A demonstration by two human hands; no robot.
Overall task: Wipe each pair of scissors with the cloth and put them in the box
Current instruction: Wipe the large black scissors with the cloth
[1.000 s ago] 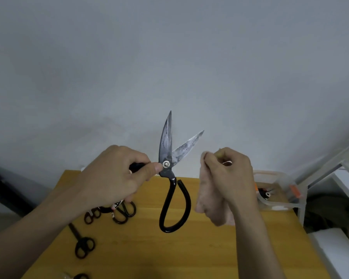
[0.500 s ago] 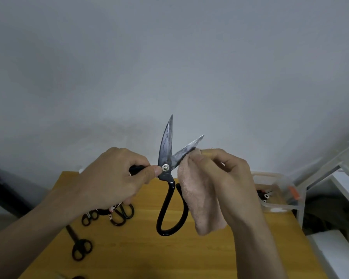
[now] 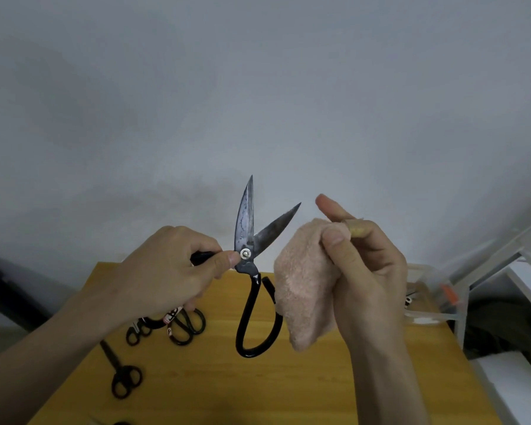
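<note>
One large pair of black-handled scissors [image 3: 248, 262] is held up in the air, blades apart and pointing upward. Below and left of it, four smaller black pairs show on the wooden table [image 3: 304, 391]: two close together with looped handles [image 3: 186, 325] and [image 3: 137, 332], one longer pair [image 3: 121, 374] nearer the camera, and a fragment of another at the bottom edge [image 3: 120, 423]. There is one pinkish cloth [image 3: 304, 286], just right of the large scissors and not touching the blades. One clear plastic box [image 3: 432, 315] sits on the table's far right corner, further right of the scissors, with small dark items inside that are too hidden to name. A plain grey-white wall [image 3: 258, 87] rises behind the table, and white shelving [image 3: 518, 271] stands right of the box. The left hand [image 3: 169, 271] grips one handle, its thumb pressed beside the pivot screw. The right hand [image 3: 368, 265] pinches the cloth between thumb and curled fingers, forefinger extended upward.
</note>
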